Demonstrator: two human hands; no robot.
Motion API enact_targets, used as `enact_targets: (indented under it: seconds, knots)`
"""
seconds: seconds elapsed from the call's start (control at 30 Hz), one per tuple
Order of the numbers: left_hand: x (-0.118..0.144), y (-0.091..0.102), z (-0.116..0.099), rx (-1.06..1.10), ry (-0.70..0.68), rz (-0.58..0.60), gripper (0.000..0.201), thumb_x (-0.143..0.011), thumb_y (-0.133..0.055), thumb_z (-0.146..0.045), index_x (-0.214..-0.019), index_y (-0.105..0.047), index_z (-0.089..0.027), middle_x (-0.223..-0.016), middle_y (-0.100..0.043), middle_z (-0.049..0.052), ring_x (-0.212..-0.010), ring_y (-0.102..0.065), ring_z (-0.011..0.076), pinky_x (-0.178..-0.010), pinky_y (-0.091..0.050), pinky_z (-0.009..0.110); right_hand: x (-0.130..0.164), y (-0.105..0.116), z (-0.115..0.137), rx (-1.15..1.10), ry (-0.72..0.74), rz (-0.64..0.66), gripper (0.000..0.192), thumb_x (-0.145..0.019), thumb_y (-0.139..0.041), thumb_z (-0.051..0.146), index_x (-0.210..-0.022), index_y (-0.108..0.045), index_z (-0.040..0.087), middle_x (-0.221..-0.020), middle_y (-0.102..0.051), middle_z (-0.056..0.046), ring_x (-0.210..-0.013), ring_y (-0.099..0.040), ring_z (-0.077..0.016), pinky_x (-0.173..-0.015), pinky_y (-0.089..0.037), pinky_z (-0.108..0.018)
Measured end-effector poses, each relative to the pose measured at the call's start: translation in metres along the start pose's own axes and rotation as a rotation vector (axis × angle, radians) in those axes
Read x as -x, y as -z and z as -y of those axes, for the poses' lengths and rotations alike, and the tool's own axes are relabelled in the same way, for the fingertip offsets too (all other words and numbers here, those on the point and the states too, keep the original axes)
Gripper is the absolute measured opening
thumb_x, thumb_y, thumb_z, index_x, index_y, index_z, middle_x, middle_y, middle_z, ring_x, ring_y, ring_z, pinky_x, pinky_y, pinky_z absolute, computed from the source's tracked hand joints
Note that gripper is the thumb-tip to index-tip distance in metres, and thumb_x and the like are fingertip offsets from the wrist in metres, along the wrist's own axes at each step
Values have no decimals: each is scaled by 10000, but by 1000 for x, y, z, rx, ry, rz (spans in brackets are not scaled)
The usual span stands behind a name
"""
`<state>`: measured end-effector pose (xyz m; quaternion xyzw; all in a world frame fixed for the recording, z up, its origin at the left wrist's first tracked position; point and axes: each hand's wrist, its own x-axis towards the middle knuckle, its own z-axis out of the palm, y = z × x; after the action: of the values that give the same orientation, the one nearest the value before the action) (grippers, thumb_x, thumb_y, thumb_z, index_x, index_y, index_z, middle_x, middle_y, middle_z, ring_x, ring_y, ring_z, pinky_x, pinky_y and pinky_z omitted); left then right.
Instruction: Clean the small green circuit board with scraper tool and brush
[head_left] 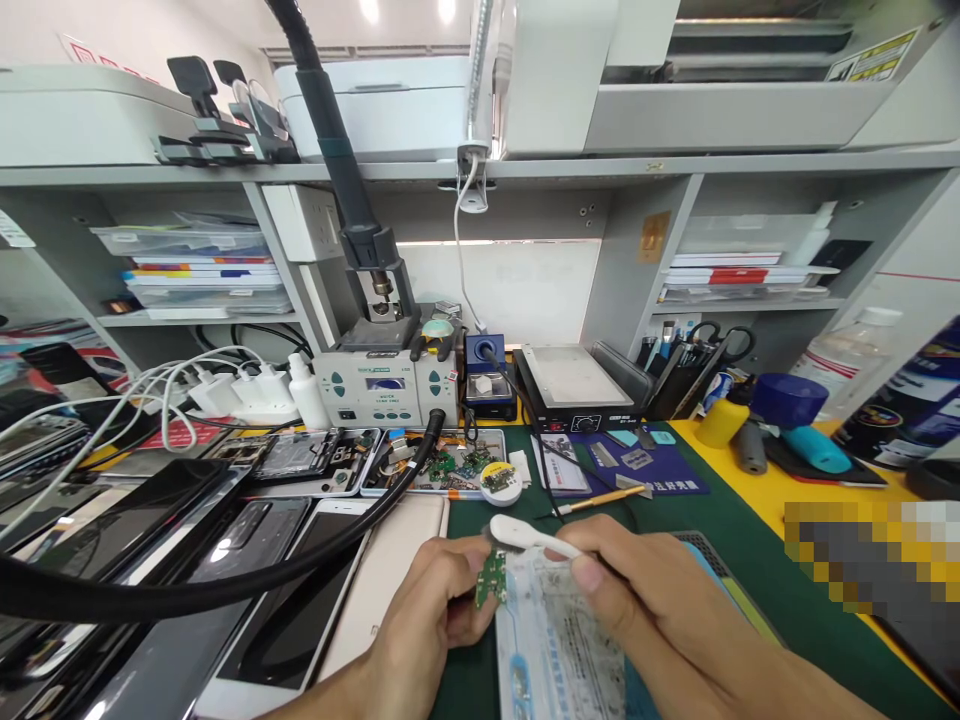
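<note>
My left hand [431, 600] pinches a small green circuit board [491, 580] between thumb and fingers. In my right hand [637, 590] is a white-handled brush [521, 532], its rounded head reaching over the top of the board. Dark bristles show beneath the head, close to the board's upper edge; whether they touch it I cannot tell. Below both hands lies a printed, pale blue and grey work pad [559, 640] on the green mat [750, 530]. A round white tin with a yellow top [501, 483] stands just beyond the brush.
Several phones [300, 590] lie at the left, crossed by a thick black hose [225, 598]. Behind are a soldering station [386, 385], a flat heating plate [581, 380] and an open tray of boards [450, 465]. A yellow-handled tool [604, 498] rests beyond my right hand.
</note>
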<state>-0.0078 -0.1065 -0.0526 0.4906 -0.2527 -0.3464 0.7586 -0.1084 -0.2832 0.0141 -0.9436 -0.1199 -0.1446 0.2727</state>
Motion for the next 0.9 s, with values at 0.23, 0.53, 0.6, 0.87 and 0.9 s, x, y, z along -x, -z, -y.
enact_targets:
  seconds: [0.23,0.53,0.6,0.87,0.9]
  knots:
    - [1,2,3,19,3,6,338,-833,-449,-365,-596,-250,-233,-543,-208,-64,-514,-165,99,-493,-133,296,-1,0,0,-6,-13,-13,284,-1048,-316,247,-898,-557,242,-739,-658,16,-616,-628,-139,-581,-439,-268]
    - [1,1,0,3,9,22,329,-829,-447,-370,-602,-254,-230,-548,-212,-64,-527,-161,102,-494,-124,296,0,0,0,2,9,-33,257,-1043,-339,205,-912,-557,241,-758,-679,28,-619,-643,-125,-575,-441,-257]
    - [1,0,0,11,12,6,335,-823,-458,-373,-613,-237,-235,-549,-209,-65,-525,-163,101,-492,-130,294,0,0,0,21,20,-41,264,-1038,-329,208,-915,-561,239,-787,-701,13,-642,-664,-135,-589,-458,-263]
    - [1,2,3,7,3,1,340,-841,-447,-375,-600,-252,-235,-546,-206,-63,-517,-174,103,-497,-145,298,-2,2,0,28,11,-14,273,-1031,-329,220,-902,-569,235,-763,-689,3,-633,-658,-141,-597,-477,-257]
    - [1,2,3,10,4,-15,339,-838,-448,-370,-606,-240,-237,-548,-209,-63,-517,-177,103,-496,-151,298,-2,2,0,26,9,-8,276,-1030,-328,224,-892,-566,232,-763,-689,1,-636,-657,-141,-600,-481,-257]
